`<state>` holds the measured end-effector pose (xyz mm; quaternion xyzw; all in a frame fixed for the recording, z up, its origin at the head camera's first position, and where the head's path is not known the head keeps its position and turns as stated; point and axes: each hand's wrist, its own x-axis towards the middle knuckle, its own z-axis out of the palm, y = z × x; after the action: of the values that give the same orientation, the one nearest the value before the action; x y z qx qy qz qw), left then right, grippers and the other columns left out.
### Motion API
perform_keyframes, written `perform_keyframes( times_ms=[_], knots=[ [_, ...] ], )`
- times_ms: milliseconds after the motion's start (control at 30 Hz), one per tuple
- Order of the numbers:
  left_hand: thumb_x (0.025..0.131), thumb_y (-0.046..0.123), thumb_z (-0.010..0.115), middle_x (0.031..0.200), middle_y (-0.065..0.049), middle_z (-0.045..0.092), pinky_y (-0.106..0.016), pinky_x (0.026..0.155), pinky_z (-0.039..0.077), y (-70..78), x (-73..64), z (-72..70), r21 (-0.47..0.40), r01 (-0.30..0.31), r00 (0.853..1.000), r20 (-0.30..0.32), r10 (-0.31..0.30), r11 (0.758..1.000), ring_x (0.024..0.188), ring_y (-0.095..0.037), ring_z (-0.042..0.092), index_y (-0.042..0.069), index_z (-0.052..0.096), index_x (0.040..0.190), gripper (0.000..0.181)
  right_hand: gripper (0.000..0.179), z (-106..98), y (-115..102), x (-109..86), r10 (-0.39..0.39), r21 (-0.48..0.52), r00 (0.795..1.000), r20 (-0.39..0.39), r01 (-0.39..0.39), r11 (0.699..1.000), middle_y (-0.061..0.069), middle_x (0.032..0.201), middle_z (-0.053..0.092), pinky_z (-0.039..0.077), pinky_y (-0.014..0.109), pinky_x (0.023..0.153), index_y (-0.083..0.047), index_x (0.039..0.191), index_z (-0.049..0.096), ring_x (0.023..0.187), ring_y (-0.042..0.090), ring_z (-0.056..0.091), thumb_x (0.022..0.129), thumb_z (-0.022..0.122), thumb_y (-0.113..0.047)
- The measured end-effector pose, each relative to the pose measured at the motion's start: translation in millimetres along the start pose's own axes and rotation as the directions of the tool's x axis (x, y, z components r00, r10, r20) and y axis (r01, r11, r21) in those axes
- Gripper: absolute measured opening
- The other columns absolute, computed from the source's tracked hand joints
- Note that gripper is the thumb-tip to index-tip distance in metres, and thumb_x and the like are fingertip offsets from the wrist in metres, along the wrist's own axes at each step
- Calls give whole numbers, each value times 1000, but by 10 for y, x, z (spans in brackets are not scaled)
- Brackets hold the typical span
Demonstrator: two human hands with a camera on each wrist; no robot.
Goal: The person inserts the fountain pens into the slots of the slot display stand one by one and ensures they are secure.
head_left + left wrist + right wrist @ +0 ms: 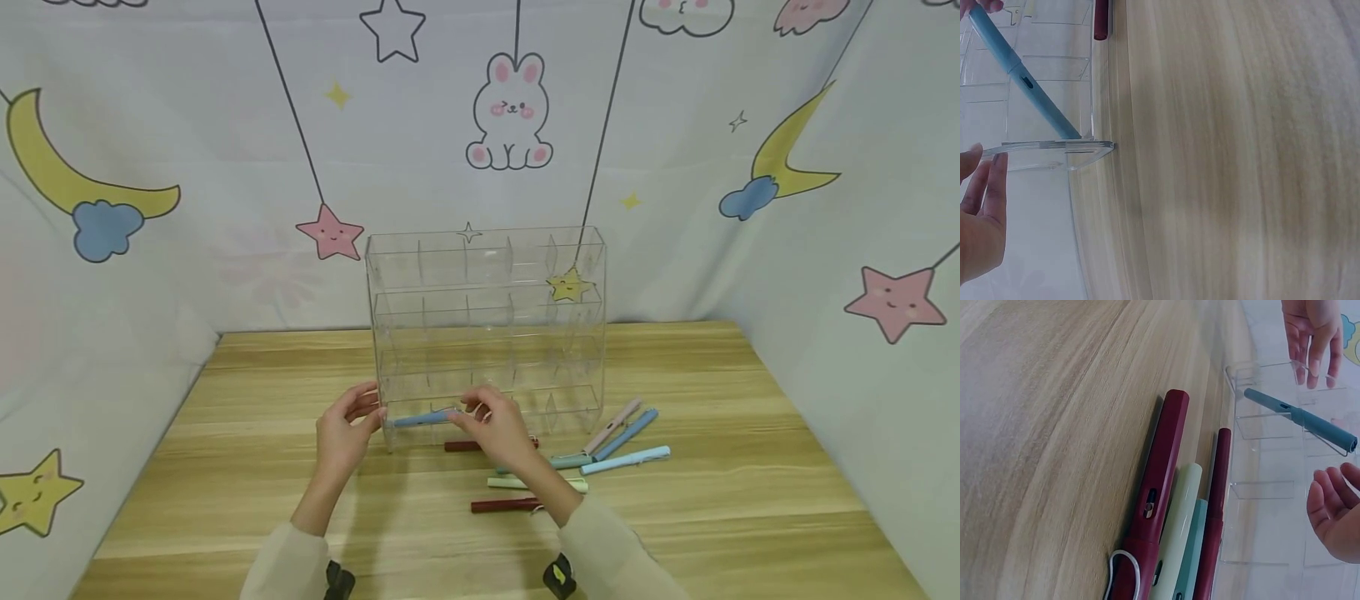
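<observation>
A clear rack (487,329) with rows of small compartments stands upright on the table. My left hand (347,425) holds its left side panel near the bottom, thumb on one face and fingers on the other, as the left wrist view (985,219) shows. A blue pen (423,418) slants across the front of the bottom row, its left end low by that panel. At its raised, clipped end, the thumb and fingertips of my right hand (495,423) pinch it. In the right wrist view the other fingers (1329,506) curl below this end.
Loose pens lie right of centre: dark red pens (1163,450), a pale green pen (510,482), a teal pen (570,461), a light blue pen (626,460), a blue pen (630,432) and a pinkish pen (611,425). Patterned cloth (262,275) hangs behind.
</observation>
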<state>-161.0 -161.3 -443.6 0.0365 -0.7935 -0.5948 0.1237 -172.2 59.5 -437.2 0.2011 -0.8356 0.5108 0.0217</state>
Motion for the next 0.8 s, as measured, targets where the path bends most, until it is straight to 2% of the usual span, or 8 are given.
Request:
perform_keyframes(
  times_ms=[100,167,400,633,800],
  knots=[
    [80,-10,63,106,-26,61,-17,67,54,3,-4,-4,6,5,1000,6,-5,1000,93,-34,60,-4,57,116,37,22,-10,11,-10,-8,-30,1000,-6,7,1000,-2,78,58,47,22,56,-6,88,65,66,10,51,88,62,-27],
    [81,-9,63,107,-25,61,-17,67,54,-1,-6,-8,11,13,1000,13,-13,1000,94,-33,60,-3,57,117,37,21,-11,18,-16,-13,-36,1000,7,14,999,-3,76,58,48,22,56,-8,86,66,66,10,51,90,60,-27],
    [81,-8,63,107,-24,61,-17,67,54,-20,0,-8,20,21,1000,21,-21,1000,95,-32,60,-2,57,117,37,21,-13,33,-31,-31,-13,998,45,32,999,2,86,61,50,22,63,-3,104,65,74,13,56,90,60,-18],
    [81,-8,63,108,-25,60,-17,68,54,-29,4,1,22,25,999,20,-25,999,95,-32,60,-2,56,118,38,21,-33,31,-37,-54,17,997,63,53,998,3,86,60,51,22,63,0,107,64,74,15,55,89,60,-11],
    [81,-8,63,108,-25,60,-17,68,54,-26,2,1,19,23,1000,21,-23,1000,95,-32,60,-2,56,118,38,24,-55,32,-44,-47,22,995,86,45,999,3,88,61,51,22,64,-1,110,63,75,15,56,90,59,-14]
  ],
)
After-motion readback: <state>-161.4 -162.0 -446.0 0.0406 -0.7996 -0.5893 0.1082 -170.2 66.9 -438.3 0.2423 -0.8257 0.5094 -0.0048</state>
